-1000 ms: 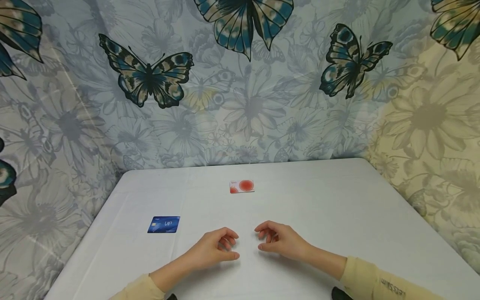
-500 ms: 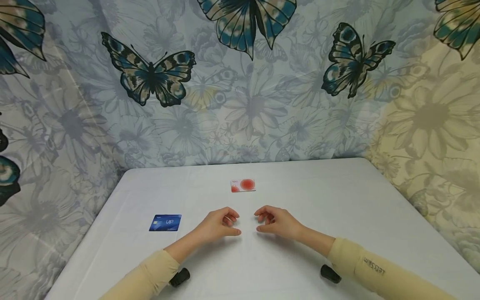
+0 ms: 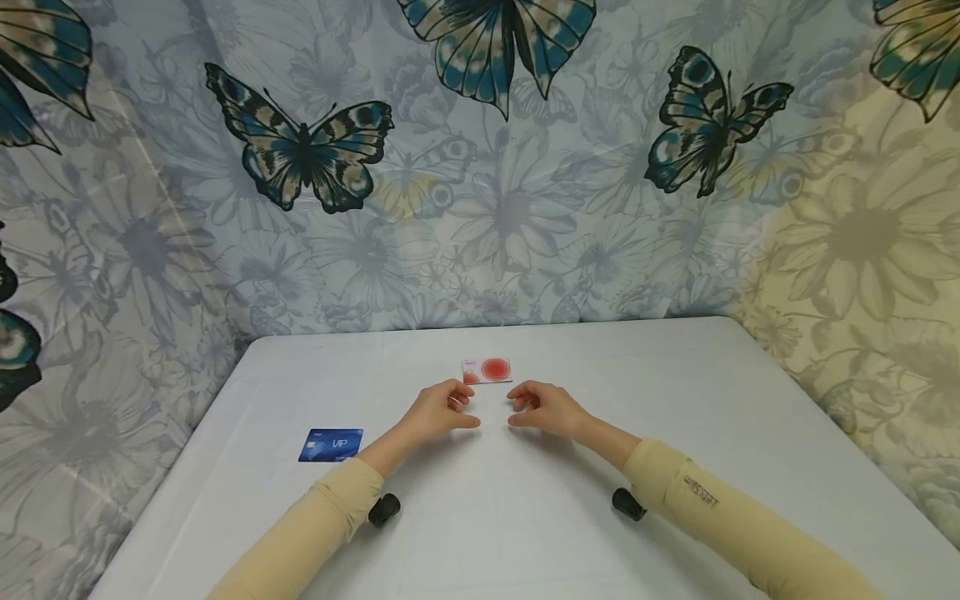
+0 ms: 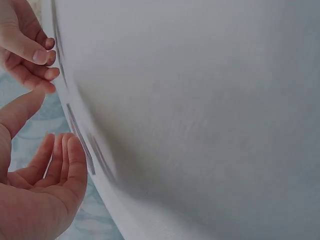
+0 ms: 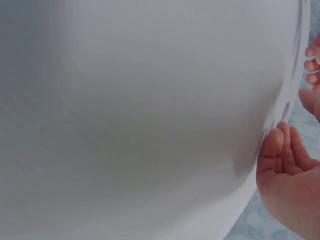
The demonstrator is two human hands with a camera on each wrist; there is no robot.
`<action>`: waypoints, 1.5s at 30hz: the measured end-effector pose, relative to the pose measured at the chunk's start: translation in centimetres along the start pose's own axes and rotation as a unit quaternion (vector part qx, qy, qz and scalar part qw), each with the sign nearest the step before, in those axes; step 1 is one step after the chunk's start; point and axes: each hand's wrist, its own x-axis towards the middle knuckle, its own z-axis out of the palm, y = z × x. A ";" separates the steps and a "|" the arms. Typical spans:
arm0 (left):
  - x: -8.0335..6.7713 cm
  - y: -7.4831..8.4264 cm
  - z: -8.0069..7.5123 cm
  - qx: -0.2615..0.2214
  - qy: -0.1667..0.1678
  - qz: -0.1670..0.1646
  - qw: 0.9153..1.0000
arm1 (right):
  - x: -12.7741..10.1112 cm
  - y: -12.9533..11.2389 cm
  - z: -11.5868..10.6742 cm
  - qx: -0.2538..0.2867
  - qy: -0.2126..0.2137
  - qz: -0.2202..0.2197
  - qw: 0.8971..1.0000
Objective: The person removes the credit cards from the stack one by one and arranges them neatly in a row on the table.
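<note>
Left hand (image 3: 438, 411) and right hand (image 3: 543, 407) side by side, fingers loosely curled, holding nothing, just short of the red-and-white card (image 3: 487, 371), blue VIP card (image 3: 331, 444) well apart near the white table's (image 3: 675, 400) left edge, bare tabletop to the right, butterfly-print cloth (image 3: 510, 208) behind.

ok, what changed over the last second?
Both hands, left hand and right hand, slid forward across the table toward the red card, now just short of it. Nothing gripped. Red card and blue card lie as before.
</note>
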 end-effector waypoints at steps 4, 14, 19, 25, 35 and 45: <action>1.2 -0.6 -0.1 0.007 0.020 -0.009 1.000 | 1.1 -0.1 -0.2 -0.006 0.004 0.009 1.000; 3.3 -1.1 -0.6 0.026 0.044 -0.032 0.998 | 3.6 0.5 -0.8 -0.039 0.033 0.009 0.999; 4.3 -1.1 -0.8 0.036 0.046 -0.034 0.998 | 4.5 1.0 -1.2 -0.056 0.041 0.014 0.997; 5.1 -0.9 -0.9 0.041 0.053 -0.051 0.996 | 5.1 1.1 -1.5 -0.061 0.047 0.022 0.997; 6.1 -1.3 -0.7 0.056 0.055 -0.060 0.995 | 6.2 1.2 -1.4 -0.074 0.055 0.014 0.996; 6.3 -1.1 -0.6 0.090 0.044 -0.062 0.993 | 7.0 1.1 -1.1 -0.091 0.037 0.018 0.995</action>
